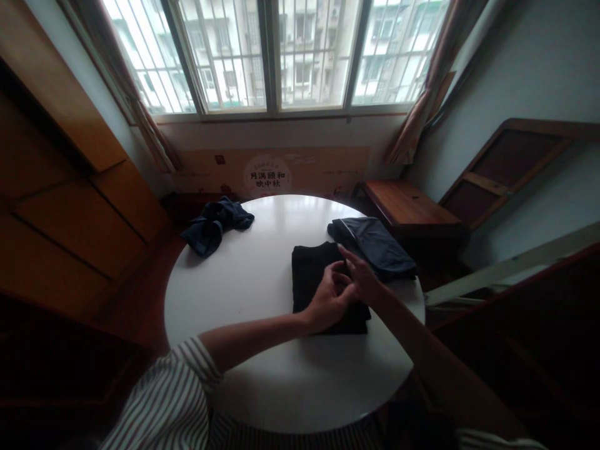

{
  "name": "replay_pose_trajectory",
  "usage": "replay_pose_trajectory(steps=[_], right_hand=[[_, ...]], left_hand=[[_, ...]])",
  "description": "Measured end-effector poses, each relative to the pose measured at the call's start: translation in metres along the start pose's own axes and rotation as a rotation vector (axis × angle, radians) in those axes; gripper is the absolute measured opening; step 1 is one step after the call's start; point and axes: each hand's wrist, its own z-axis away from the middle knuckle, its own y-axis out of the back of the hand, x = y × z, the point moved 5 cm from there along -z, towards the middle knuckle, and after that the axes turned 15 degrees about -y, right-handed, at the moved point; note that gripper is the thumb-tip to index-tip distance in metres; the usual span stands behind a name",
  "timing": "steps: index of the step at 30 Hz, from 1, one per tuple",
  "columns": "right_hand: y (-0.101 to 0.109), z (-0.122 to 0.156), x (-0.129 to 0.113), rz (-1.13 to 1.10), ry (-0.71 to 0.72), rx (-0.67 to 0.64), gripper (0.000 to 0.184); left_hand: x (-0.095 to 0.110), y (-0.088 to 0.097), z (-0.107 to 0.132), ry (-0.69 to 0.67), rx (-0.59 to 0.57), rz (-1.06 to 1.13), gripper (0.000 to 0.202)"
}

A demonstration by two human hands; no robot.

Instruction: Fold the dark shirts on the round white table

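A folded black garment point(309, 275) lies flat on the round white table point(262, 350). My left hand point(328, 300) rests on its right half, fingers curled and slightly apart, touching the cloth. Beside it, my right hand point(360, 275) lies on the garment's right edge with fingers stretched forward, close to a folded dark navy garment point(377, 245). The two hands nearly touch each other. Neither hand lifts the cloth.
A crumpled dark blue garment point(216, 224) lies at the table's far left edge. A wooden bench point(407, 205) stands behind the table at the right, wooden cabinets point(70, 212) at the left, a barred window point(281, 50) beyond.
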Motion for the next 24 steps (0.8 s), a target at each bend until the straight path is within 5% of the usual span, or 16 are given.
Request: replay_pose_trajectory(steps=[3, 8, 13, 16, 18, 20, 22, 24], right_hand=[[0.007, -0.01, -0.002, 0.091, 0.091, 0.053, 0.04], [0.002, -0.013, -0.006, 0.127, 0.303, 0.002, 0.054], [0.01, -0.005, -0.007, 0.27, 0.307, 0.044, 0.062], [0.02, 0.0, -0.019, 0.502, 0.356, 0.267, 0.067], [0.021, 0.007, -0.033, 0.735, 0.508, 0.548, 0.066], [0.009, 0.011, -0.042, 0.999, 0.719, 0.69, 0.061], [-0.007, 0.004, -0.037, 1.281, 0.836, 0.599, 0.055], [-0.014, -0.012, -0.023, 1.495, 0.763, 0.464, 0.055]], left_hand=[[0.001, -0.013, 0.023, -0.111, -0.243, -0.305, 0.066], [0.044, -0.001, 0.059, -0.46, -0.615, -0.907, 0.057], [0.03, 0.029, 0.074, -0.455, -0.789, -1.376, 0.057], [0.014, 0.035, 0.076, -0.462, -0.9, -1.44, 0.051], [0.009, 0.033, 0.076, -0.47, -0.924, -1.431, 0.051], [0.007, 0.03, 0.075, -0.476, -0.929, -1.414, 0.051], [0.007, 0.026, 0.076, -0.483, -0.927, -1.412, 0.051], [0.008, 0.023, 0.079, -0.491, -0.929, -1.413, 0.051]])
